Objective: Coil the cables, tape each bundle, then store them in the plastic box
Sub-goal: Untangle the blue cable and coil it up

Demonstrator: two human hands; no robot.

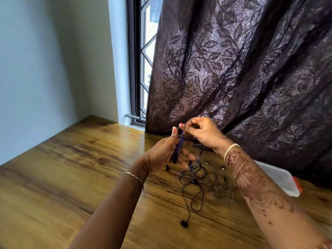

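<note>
Blue cable (179, 146) bundled upright, black and grey cables (193, 182) tangled below, clear plastic box (282, 178) lying right.

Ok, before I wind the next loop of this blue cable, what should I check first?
1. Coil held: left hand grips the blue cable bundle, ok.
2. Feed held: right hand pinches the cable above it, ok.
3. Tail free: it drops into the loose cables on the table, cannot tell.
4. Binding: no tape in view, not ok.
5. Storage: plastic box sits beside the right forearm, ok.
6. Box open: cannot tell.
</note>
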